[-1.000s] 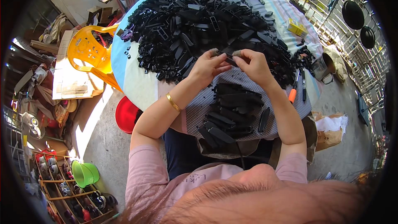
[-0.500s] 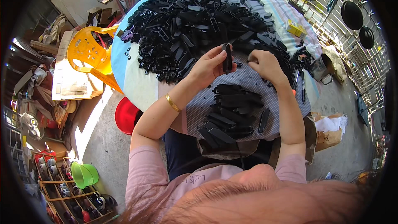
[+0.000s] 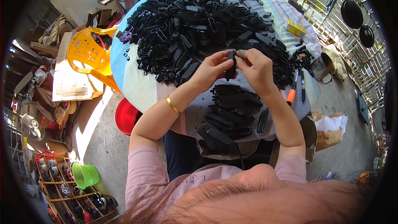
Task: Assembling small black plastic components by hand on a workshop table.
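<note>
Both hands up over the round bench (image 3: 137, 87): left hand (image 3: 211, 72) and right hand (image 3: 257, 68) pinch one slim black plastic strip (image 3: 230, 67) upright between thumb and fingers, just ahead of the stacked black strips (image 3: 232, 108). Looks light, stiff, smooth; grip its ends.

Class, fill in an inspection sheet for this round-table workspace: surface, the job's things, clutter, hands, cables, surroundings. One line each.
Surface: round table with a light cloth.
Job's things: black plastic piece held upright over the table edge; large heap of black parts; smaller stack on the lap cloth.
Clutter: yellow box, orange-handled tool, black pen.
Hands: left hand and right hand both pinch the piece.
Cables: nothing seen.
Surroundings: yellow plastic chair, red stool, green basin, concrete floor.
</note>
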